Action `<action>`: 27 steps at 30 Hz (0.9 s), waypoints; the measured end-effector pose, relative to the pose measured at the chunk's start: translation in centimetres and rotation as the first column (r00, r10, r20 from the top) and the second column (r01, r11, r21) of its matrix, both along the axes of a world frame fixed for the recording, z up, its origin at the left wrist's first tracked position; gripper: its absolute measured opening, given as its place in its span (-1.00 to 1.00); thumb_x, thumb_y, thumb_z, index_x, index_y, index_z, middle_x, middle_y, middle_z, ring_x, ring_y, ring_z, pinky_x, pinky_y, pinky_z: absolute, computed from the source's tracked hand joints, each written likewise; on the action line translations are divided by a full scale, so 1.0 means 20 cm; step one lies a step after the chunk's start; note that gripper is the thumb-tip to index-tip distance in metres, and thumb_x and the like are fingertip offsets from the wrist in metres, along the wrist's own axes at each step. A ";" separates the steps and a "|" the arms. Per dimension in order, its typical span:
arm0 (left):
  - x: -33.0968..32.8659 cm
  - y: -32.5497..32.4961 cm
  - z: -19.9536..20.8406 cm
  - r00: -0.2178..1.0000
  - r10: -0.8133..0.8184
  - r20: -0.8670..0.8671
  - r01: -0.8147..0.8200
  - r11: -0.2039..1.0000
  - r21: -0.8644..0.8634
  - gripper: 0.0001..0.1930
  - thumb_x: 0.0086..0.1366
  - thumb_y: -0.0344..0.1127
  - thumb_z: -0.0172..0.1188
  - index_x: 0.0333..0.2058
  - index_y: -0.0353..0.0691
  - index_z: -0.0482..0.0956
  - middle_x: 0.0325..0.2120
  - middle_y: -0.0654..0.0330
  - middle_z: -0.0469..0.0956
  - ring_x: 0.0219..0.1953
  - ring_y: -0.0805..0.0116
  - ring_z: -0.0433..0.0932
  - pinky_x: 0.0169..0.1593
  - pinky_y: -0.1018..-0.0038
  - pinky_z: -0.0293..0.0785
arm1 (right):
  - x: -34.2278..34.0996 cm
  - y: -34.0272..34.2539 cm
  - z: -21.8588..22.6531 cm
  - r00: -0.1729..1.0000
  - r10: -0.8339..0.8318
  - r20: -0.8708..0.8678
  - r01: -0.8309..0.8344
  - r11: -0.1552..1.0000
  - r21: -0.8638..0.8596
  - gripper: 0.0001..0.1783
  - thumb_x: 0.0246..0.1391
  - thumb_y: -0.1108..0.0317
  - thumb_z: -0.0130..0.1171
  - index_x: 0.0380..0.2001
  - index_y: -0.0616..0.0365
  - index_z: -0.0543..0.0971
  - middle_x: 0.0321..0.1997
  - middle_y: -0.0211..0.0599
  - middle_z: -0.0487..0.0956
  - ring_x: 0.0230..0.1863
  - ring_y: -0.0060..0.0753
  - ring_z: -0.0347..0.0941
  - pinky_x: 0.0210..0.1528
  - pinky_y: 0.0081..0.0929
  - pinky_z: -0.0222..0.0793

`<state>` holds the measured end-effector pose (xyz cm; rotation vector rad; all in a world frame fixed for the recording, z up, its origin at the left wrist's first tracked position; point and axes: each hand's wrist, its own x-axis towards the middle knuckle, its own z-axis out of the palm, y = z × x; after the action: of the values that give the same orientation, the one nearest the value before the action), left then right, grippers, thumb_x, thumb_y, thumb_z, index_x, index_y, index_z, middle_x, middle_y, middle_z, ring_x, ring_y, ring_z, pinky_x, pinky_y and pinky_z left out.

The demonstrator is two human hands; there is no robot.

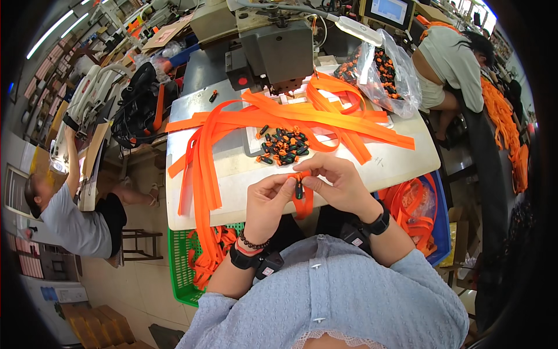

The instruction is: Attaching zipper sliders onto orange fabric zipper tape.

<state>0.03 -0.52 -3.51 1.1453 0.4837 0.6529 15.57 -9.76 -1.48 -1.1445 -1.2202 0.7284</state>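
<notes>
Left hand (266,199) and right hand (337,181) meet over the near edge of the counter (401,160), fingertips pinched together around a small black piece (299,189) and an orange strip (303,207) that loops below it. Which fingers bear on the piece and which on the strip, I cannot tell.

Just beyond the fingers lies a pile (283,146) of similar black-and-orange pieces. Long orange straps (261,118) cross the counter behind and partly around it, some hanging over the near edge on the left, so they lie between the hands and the machine (276,52) at the back. A lone piece (213,95) sits well apart, at the far left. A clear bag (401,70) of more pieces rests at the far right, under a lamp (357,29). Below the counter stand a green basket (181,273) on the left and a blue bin (443,232) on the right, both holding orange strips. One co-worker (81,227) is off to the left, another (453,64) to the right.

Both forearms come up from below and angle inward, elbows apart. The left hand has its thumb up against bent fingers; the right reaches in from the side, back upward, index and thumb forward, remaining fingers curled.
</notes>
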 end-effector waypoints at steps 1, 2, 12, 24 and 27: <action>0.00 0.00 0.00 1.000 0.000 0.003 0.000 1.000 0.005 -0.83 0.28 -0.41 0.18 -0.25 -0.42 0.60 -0.49 0.28 0.60 -0.47 0.69 0.47 -0.38 0.74 0.38 | -0.01 0.01 -0.01 1.000 -0.009 -0.021 0.009 1.000 0.018 -0.76 0.08 0.59 0.14 -0.14 0.25 0.55 -0.29 -0.34 0.52 -0.31 -0.60 0.43 -0.21 -0.59 0.41; 0.00 0.00 0.01 1.000 -0.001 0.005 0.001 1.000 0.011 -0.83 0.28 -0.41 0.18 -0.25 -0.42 0.60 -0.49 0.28 0.60 -0.47 0.69 0.47 -0.38 0.74 0.38 | -0.02 0.01 -0.01 0.999 -0.017 -0.043 0.018 0.999 0.036 -0.78 0.06 0.60 0.14 -0.18 0.22 0.57 -0.35 -0.36 0.52 -0.34 -0.62 0.43 -0.24 -0.61 0.41; -0.01 -0.01 0.05 0.999 -0.043 0.030 0.039 0.994 0.106 -0.82 0.29 -0.41 0.17 -0.23 -0.41 0.59 -0.46 0.24 0.61 -0.44 0.63 0.51 -0.33 0.69 0.42 | 0.01 0.01 0.00 0.993 -0.012 0.114 0.003 0.997 0.078 -0.80 0.02 0.58 0.19 -0.23 0.17 0.57 -0.40 -0.41 0.52 -0.38 -0.59 0.43 -0.28 -0.62 0.37; 0.02 0.02 -0.01 0.996 0.011 0.092 -0.011 1.000 0.004 -0.82 0.33 -0.37 0.11 -0.24 -0.40 0.56 -0.39 0.24 0.58 -0.42 0.62 0.47 -0.35 0.69 0.38 | 0.10 -0.25 0.38 0.901 0.408 0.145 -0.427 0.781 0.455 -0.69 0.05 0.18 0.24 -0.39 0.25 0.50 -0.40 -0.19 0.53 -0.51 -0.33 0.37 -0.47 -0.40 0.21; 0.03 0.01 -0.04 0.997 0.029 0.067 -0.028 0.999 -0.016 -0.83 0.32 -0.36 0.14 -0.25 -0.36 0.58 -0.46 0.33 0.56 -0.53 0.73 0.31 -0.50 0.75 0.13 | 0.01 -0.38 0.64 0.690 0.714 0.122 -0.628 0.506 0.592 -0.73 0.12 0.26 0.13 -0.57 0.21 0.49 -0.48 -0.14 0.53 -0.58 -0.28 0.34 -0.56 -0.40 0.11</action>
<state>0.69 -0.22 -4.29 1.1005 0.4476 0.7098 15.70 -17.31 11.40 -0.0274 -1.6382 0.8814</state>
